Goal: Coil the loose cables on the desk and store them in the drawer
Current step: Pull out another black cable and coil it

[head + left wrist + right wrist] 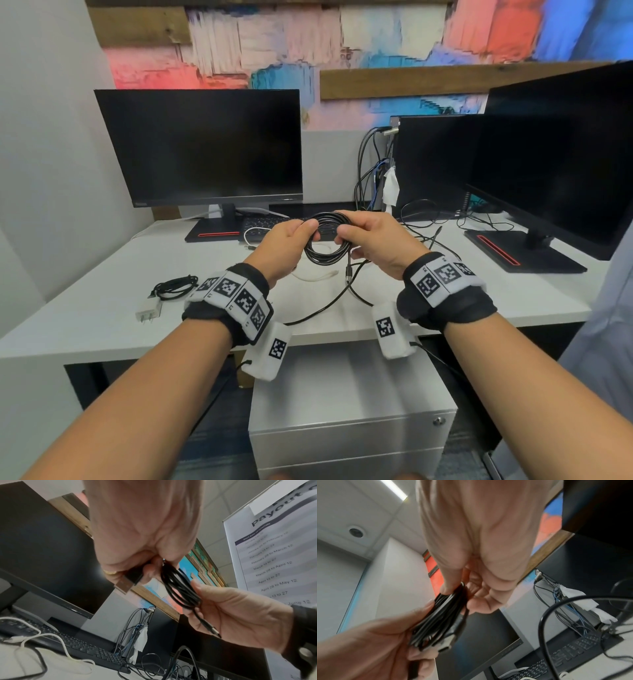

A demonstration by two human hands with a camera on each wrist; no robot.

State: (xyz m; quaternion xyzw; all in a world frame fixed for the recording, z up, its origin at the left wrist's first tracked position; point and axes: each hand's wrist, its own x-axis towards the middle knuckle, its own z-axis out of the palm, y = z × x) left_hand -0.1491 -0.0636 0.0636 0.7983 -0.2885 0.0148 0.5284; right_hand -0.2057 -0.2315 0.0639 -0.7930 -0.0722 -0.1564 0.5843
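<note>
Black cable held coiled above the tabletop, left hand and right hand each pinching a side. Best tucked: loose plug end wound round the loops, grip kept firm lest the coil spring apart; drawer not yet opened.

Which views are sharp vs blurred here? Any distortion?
Head view: sharp, evenly lit, wide-angle bending at the desk edges, black cable coil crisp. Left wrist: mostly sharp, poster text readable. Right wrist: motion-blurred on the coil and both hands, ceiling light strip glaring.
</note>
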